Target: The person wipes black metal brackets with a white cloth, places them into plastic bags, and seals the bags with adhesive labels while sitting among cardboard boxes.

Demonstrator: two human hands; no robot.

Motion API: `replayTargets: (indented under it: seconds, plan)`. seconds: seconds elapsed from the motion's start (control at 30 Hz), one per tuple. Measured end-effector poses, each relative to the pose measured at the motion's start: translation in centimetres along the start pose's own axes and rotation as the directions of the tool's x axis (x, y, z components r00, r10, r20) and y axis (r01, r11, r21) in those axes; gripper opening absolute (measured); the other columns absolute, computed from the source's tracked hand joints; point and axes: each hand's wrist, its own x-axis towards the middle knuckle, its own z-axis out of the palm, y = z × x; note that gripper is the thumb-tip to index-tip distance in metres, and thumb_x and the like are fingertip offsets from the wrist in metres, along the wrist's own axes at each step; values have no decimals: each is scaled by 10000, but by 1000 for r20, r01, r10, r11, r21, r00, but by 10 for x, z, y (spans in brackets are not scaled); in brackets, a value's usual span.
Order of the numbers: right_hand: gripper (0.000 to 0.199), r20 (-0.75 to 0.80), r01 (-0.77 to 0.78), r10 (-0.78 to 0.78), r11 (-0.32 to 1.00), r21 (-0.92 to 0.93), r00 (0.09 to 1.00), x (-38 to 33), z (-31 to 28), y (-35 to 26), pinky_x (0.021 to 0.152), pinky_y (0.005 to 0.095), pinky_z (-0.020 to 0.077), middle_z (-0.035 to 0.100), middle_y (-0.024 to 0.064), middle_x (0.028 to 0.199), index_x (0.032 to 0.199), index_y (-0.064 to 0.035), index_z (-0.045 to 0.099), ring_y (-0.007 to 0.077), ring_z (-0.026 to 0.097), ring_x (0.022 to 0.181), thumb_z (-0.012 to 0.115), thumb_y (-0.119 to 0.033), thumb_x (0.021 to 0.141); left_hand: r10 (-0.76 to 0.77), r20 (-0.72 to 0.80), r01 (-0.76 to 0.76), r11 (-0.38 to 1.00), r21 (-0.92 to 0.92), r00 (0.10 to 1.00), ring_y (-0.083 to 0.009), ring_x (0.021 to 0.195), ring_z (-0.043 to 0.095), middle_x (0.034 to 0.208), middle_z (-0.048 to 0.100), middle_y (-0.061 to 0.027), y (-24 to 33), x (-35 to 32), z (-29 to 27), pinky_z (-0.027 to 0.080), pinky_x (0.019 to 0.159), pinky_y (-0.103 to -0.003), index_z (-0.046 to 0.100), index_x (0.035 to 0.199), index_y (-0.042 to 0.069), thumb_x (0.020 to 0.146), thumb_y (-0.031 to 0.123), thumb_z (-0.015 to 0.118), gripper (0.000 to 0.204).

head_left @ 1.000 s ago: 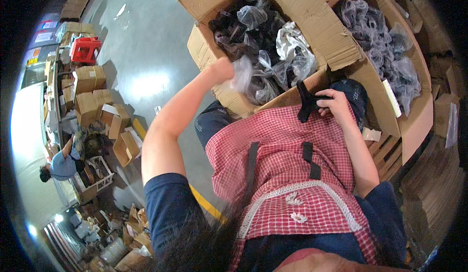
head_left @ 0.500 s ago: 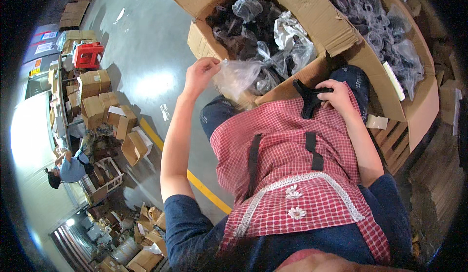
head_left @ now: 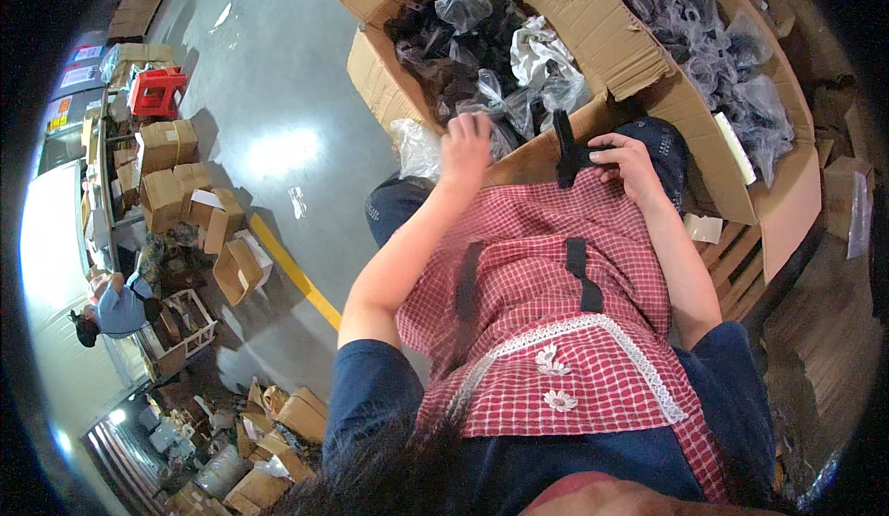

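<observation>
My right hand (head_left: pixel 628 164) is closed on a black T-shaped part (head_left: pixel 566 150), held upright over my lap by its side arm. My left hand (head_left: pixel 466 153), a little blurred, is at the near rim of an open cardboard box (head_left: pixel 381 76), its fingers slightly apart and nothing seen in them. Left of that hand, a crumpled clear plastic bag (head_left: pixel 414 149) hangs at the box's near left corner. Dark parts in clear bags (head_left: pixel 463 12) fill the box, along with a crumpled white wrapping (head_left: pixel 540 53).
A second open carton (head_left: pixel 792 211) of bagged parts (head_left: pixel 708 53) stands at the right on a wooden pallet (head_left: pixel 741 271). Across the grey floor at the left are a red stool (head_left: pixel 156 92), stacked cartons (head_left: pixel 167 146) and another person (head_left: pixel 120 308). A yellow line (head_left: pixel 294 271) crosses the floor.
My left hand has let go of the clear bag and moved right, toward my right hand. The black part has turned more upright in my right hand. The view has shifted slightly.
</observation>
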Motion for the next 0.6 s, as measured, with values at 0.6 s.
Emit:
replayTargets:
  seconds: [0.6]
  plan:
    - [310,485,-310,-141,609,730,863,-44,27,-17,485,213,451,649,86,902,1151,22,617,136,530,602,587,-148,893,-247,-190,161,911,-381,950,-322,706,679,744,674,-100,-56,-12,-123,513,588,-442,718,857,149,921,417,624,291]
